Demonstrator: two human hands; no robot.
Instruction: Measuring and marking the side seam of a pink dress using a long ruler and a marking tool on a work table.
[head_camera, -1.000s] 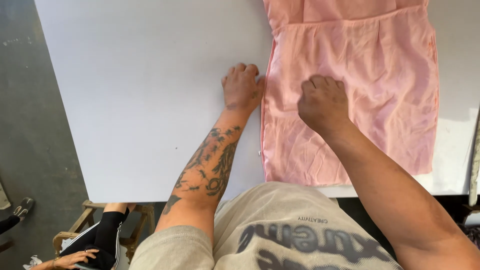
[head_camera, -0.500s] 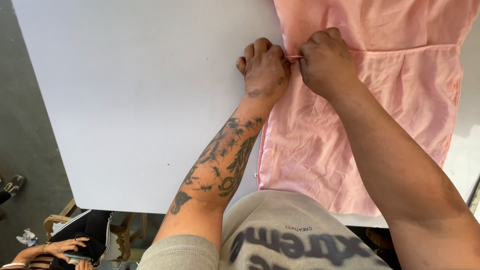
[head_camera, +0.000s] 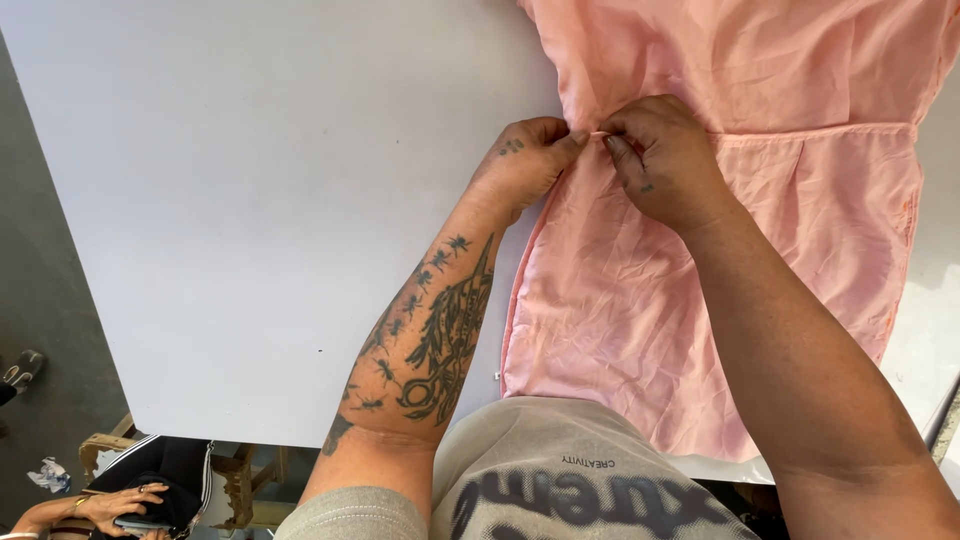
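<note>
**Both hands pinching the seam of a pink garment**

Head view: A pink garment (head_camera: 760, 230) is lying spread on a white table (head_camera: 250, 200), covering the table's right part and reaching down to the near edge by the person's body. The left hand (head_camera: 525, 160), at the end of a tattooed forearm, is sitting at the garment's left edge, its fingers drawn together and nipping a small fold of cloth at the waist seam. The right hand (head_camera: 665, 160) is meeting it from the other side, fingertips closed on the same bit of seam, so the two hands are touching at the pinch. The cloth below the hands is lying wrinkled. The person is wearing a grey printed shirt (head_camera: 560, 490). At the lower left, beyond the table edge, another person's hands (head_camera: 110, 505) are resting over something dark; what it is cannot be told.
</note>
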